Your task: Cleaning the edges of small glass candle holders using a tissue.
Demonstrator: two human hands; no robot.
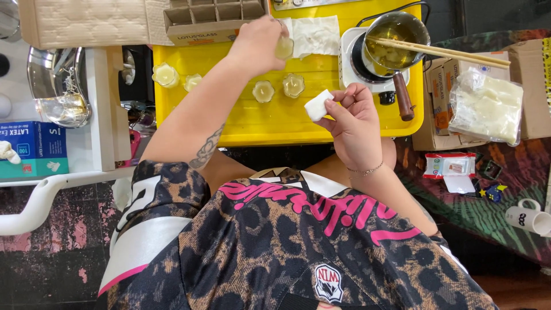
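Note:
My left hand (257,43) reaches out over the yellow tray (275,123) and grips a small glass candle holder (284,47) filled with pale wax. My right hand (354,123) hovers over the tray's near edge, pinching a small folded white wipe (317,106) between thumb and fingers. Several flower-shaped glass holders with cream wax stand in a row on the tray, two at the left (166,75) and two in the middle (263,91). A white tissue (317,35) lies at the tray's far side.
A small steel pot (396,40) of melted wax sits on a white hotplate (347,60) with wooden chopsticks (447,53) across it. A divided cardboard box (213,20) stands behind the tray. A bag of wax (488,106), a glove box (34,149) and a white mug (528,218) lie around.

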